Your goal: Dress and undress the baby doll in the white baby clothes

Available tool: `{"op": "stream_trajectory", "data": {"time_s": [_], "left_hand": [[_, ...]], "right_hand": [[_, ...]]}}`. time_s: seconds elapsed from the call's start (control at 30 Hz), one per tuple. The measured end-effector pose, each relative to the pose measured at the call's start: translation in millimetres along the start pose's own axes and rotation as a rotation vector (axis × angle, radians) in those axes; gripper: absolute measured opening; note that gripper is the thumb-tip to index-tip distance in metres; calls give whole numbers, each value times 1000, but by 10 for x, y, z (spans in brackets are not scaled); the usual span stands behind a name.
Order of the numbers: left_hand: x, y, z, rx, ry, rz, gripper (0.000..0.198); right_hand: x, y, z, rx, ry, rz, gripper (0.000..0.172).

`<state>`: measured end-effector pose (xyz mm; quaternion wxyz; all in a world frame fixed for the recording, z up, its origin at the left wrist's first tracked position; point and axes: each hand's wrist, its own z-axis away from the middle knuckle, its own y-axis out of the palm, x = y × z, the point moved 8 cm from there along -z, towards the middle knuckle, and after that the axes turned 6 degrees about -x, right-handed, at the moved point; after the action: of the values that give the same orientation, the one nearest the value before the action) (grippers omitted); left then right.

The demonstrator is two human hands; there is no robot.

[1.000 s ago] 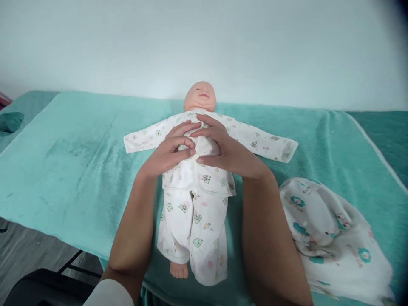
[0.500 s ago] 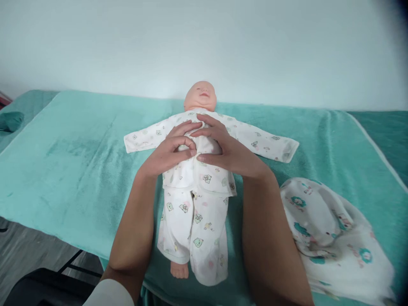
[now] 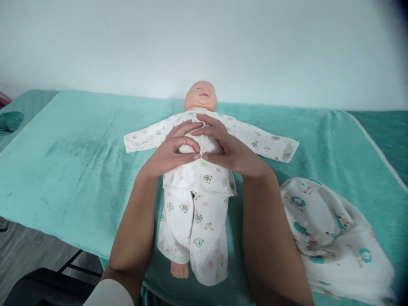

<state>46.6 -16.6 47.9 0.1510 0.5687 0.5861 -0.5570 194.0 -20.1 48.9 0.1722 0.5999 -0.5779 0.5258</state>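
Left hand point(image 3: 164, 156) pinches shirt point(image 3: 212, 177) front on baby doll point(image 3: 200, 98); right hand point(image 3: 236, 154) spread, thumb alongside. Likely fastening; next needs edges aligned.

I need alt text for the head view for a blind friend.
A baby doll lies face-up on a green cover, with a person's left hand and right hand at the front of its white patterned top. A printed white cloth lies to the right.

The doll point(image 3: 200, 97) lies on its back upon a green cloth point(image 3: 79, 170). Over the doll's belly, the left hand point(image 3: 174, 151) and the right hand point(image 3: 228, 148) touch its printed jacket point(image 3: 210, 176), thumb tips close together; whether they pinch it is unclear. Right of the doll lies a crumpled white cloth point(image 3: 338, 238).
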Motion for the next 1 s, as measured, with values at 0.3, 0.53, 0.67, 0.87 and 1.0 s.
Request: {"op": "stream_trajectory", "data": {"time_s": [0.3, 0.53, 0.67, 0.87, 1.0], "left_hand": [[-89, 16, -11, -87, 13, -48, 16], [-163, 27, -11, -108, 21, -99, 18], [-194, 41, -12, -125, 19, -160, 19], [-222, 54, -11, -148, 53, -161, 20], [-186, 22, -5, -174, 57, -99, 20]], "right_hand": [[-12, 5, -3, -11, -7, -23, 45], [-19, 0, 6, -3, -9, -76, 47], [-32, 6, 12, 2, 7, -80, 46], [-33, 7, 15, 0, -10, -68, 47], [-34, 4, 10, 3, -6, -64, 47]]}}
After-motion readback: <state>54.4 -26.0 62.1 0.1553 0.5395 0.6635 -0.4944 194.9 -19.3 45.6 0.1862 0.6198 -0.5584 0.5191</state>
